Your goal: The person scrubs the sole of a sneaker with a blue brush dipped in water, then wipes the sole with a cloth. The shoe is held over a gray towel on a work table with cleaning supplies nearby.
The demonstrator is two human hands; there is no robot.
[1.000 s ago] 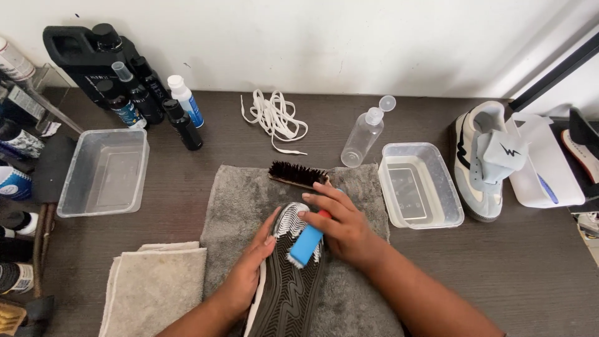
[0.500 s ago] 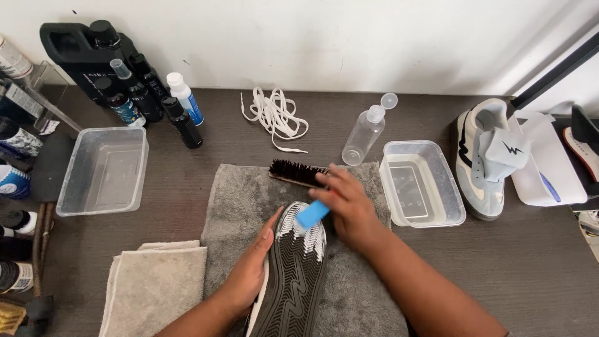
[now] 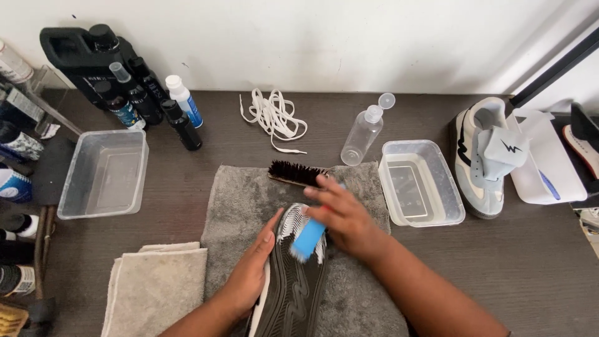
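Note:
A shoe [image 3: 290,290] lies sole-up on a grey towel [image 3: 240,200], its dark ridged sole foamy white at the toe. My left hand [image 3: 249,274] grips the shoe's left edge and holds it steady. My right hand [image 3: 343,215] holds a small blue brush [image 3: 307,239] pressed on the toe part of the sole. A dark-bristled wooden brush [image 3: 296,173] lies on the towel just beyond my fingers.
A clear tub with water [image 3: 419,182] stands right of the towel, an empty clear tub [image 3: 105,171] at left. Dark bottles [image 3: 134,93] crowd the back left. White laces [image 3: 272,118] and a clear squeeze bottle [image 3: 362,136] lie behind. Another sneaker [image 3: 485,156] sits at right, a folded beige cloth [image 3: 153,290] at front left.
My right hand slid the blue brush up to the toe tip, then back down the sole. The left hand and shoe stayed in place.

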